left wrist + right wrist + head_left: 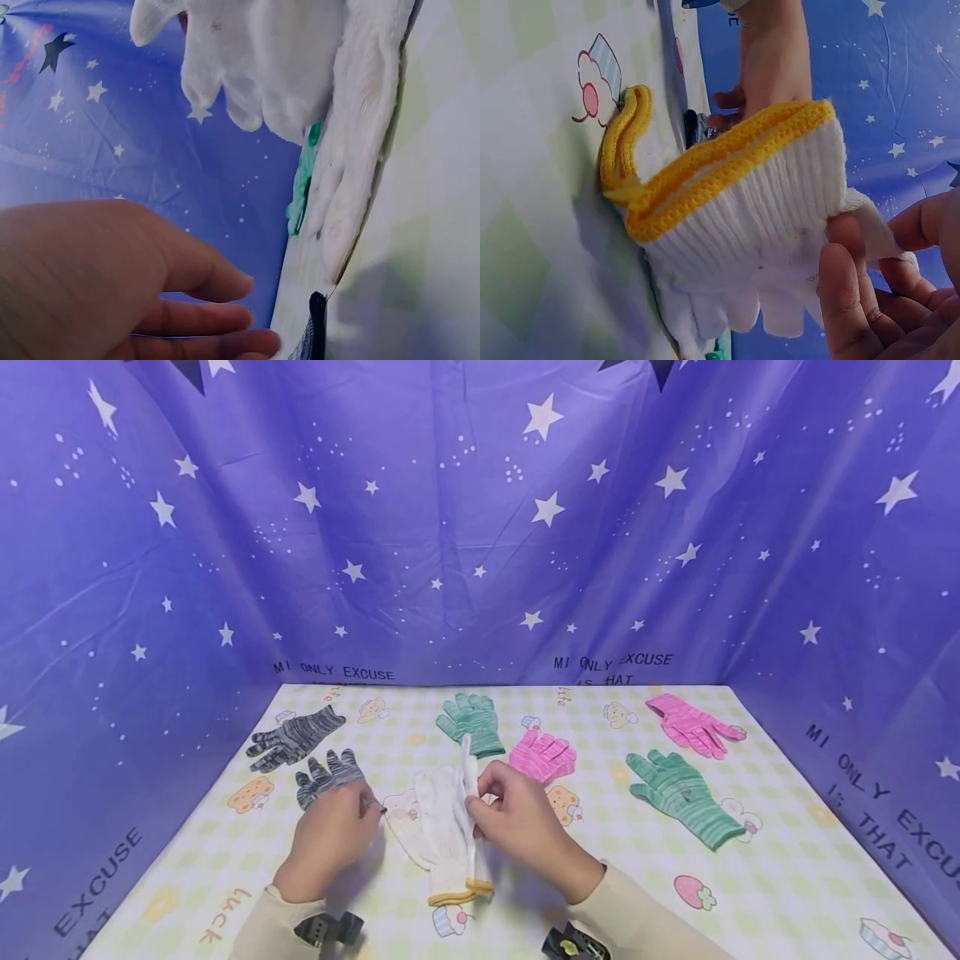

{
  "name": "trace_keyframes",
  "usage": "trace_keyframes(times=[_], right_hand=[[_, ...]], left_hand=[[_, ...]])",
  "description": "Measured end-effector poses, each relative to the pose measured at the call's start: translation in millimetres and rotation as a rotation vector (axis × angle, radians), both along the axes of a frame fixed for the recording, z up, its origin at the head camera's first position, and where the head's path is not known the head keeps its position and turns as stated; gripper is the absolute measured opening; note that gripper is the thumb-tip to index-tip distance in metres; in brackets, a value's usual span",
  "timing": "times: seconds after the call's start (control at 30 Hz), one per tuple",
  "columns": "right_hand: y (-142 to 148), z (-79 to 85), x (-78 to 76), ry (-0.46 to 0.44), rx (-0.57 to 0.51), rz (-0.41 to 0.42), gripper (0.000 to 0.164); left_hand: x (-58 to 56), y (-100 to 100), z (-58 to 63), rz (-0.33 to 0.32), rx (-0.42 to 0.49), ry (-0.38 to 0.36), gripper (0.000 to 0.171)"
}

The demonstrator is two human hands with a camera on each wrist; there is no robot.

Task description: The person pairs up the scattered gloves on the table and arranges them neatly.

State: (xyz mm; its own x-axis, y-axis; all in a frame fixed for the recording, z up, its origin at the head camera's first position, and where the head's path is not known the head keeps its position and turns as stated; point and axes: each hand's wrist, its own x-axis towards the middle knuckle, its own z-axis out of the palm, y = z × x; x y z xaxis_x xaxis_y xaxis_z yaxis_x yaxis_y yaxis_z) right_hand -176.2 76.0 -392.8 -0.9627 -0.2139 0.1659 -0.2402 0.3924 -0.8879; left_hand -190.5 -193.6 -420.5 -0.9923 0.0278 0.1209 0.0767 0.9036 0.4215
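Note:
My right hand (521,810) pinches a white knit glove (765,195) with a yellow cuff edge, seen almost edge-on in the head view. The held glove stands on its side above a second white glove (435,818), which lies on the table with its cuff towards me. To the left of this pair is my left hand (328,837); it holds nothing. Its fingers (202,319) are loosely bent in the left wrist view. Just beyond that hand lies a black-and-grey glove (330,771), partly hidden behind it.
Another black-and-grey glove (296,739) lies at the back left. Green gloves lie at the back middle (471,724) and the right (684,797). Pink gloves lie behind my right hand (542,756) and at the far right (693,727). A blue star-printed curtain (480,527) surrounds the checked tablecloth (780,860).

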Motion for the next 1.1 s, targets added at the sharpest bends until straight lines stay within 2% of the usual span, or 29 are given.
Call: trace_keyframes(times=[0.2, 0.4, 0.83, 1.1], right_hand=[[-9, -2.7, -0.7, 0.025, 0.012, 0.037, 0.01], [-17, -6.6, -0.6, 0.007, 0.019, 0.06, 0.011], [-31, -13.2, -0.6, 0.012, 0.066, 0.075, 0.014], [-38, -20.6, -1.4, 0.081, 0.118, 0.096, 0.013]], left_hand=[[-0.4, -6, 5.4, 0.047, 0.046, 0.097, 0.007], [0.2, -7, 7.6, 0.054, 0.066, 0.162, 0.004], [0.0, -7, 10.0, 0.054, 0.061, 0.133, 0.006], [0.9, -8, 11.0, 0.061, 0.06, 0.124, 0.005]])
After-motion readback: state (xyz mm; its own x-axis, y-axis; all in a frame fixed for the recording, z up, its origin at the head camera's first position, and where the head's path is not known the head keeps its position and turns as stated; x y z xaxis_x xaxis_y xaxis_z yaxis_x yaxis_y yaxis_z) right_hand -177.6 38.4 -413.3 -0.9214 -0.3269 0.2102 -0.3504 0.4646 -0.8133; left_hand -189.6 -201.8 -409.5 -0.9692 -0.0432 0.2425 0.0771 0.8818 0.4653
